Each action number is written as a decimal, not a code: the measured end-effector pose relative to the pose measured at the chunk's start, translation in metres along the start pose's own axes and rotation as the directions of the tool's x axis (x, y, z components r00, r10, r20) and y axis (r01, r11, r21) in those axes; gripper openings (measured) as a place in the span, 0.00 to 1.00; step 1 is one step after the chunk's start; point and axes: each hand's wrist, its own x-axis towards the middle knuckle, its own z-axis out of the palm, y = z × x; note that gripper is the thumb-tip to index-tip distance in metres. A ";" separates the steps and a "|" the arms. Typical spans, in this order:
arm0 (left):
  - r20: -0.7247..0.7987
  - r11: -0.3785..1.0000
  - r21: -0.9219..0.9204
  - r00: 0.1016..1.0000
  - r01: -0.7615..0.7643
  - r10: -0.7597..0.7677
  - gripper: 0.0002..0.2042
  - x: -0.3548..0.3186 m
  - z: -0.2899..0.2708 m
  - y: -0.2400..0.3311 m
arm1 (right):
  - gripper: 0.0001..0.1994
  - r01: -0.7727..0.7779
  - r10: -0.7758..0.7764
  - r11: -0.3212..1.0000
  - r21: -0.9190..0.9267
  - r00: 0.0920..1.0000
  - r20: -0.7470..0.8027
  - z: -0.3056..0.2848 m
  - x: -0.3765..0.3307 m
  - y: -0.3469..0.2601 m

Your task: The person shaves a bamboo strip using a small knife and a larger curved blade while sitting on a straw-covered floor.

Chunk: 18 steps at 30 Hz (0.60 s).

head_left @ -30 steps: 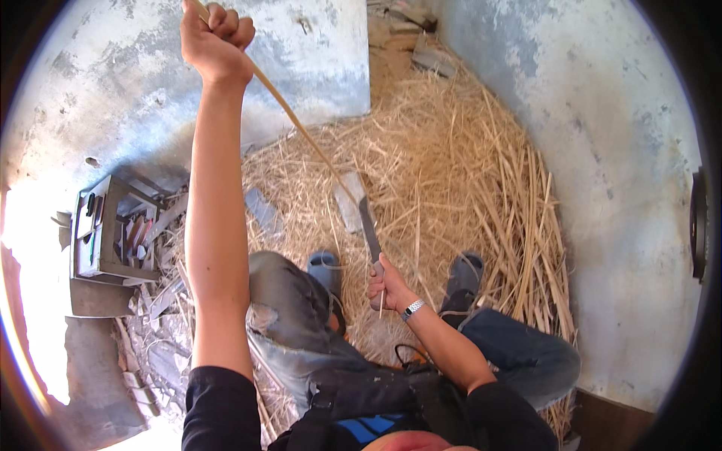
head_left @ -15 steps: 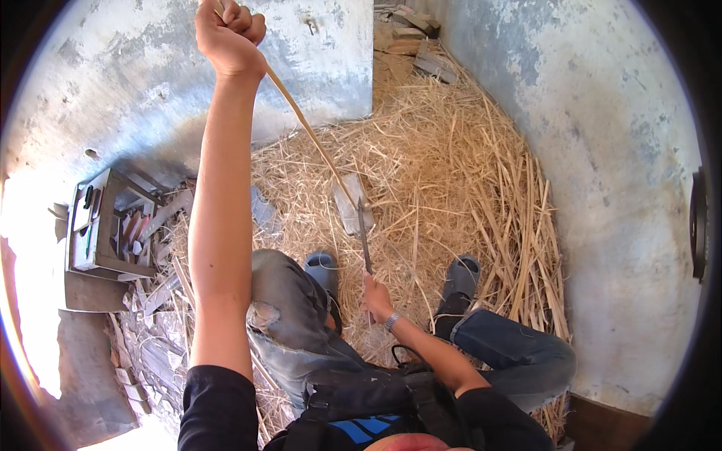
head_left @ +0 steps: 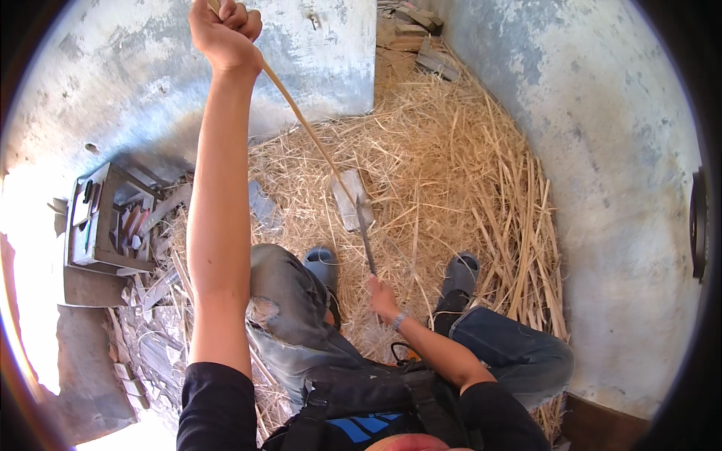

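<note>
Straw pile (head_left: 451, 173) and tool crate (head_left: 101, 222) flank the cane strip (head_left: 301, 120).

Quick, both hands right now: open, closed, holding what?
Left hand: closed in a fist around the upper end of a long thin tan cane strip.
Right hand: closed on the handle of a dark-bladed knife.

Hands: two, left hand (head_left: 224, 31) and right hand (head_left: 382, 296)
Cane strip (head_left: 301, 120): one
Knife (head_left: 366, 240): one
Sandals: two, beside the knife
Wooden toolbox (head_left: 105, 218): one, left of the knife
</note>
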 end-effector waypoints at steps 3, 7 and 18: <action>-0.028 0.999 -0.007 0.999 0.036 -0.036 0.24 -0.007 -0.009 0.001 | 0.29 -0.192 0.192 0.981 0.023 0.981 0.017 0.001 -0.015 -0.049; -0.034 0.999 -0.030 0.999 0.040 -0.041 0.25 0.003 -0.010 0.003 | 0.27 -0.050 0.050 0.952 0.303 0.999 0.008 0.001 -0.035 -0.133; -0.029 0.999 -0.031 0.999 0.025 -0.026 0.24 -0.003 -0.006 0.004 | 0.25 -0.318 0.294 0.881 0.352 0.948 0.120 0.016 -0.020 0.001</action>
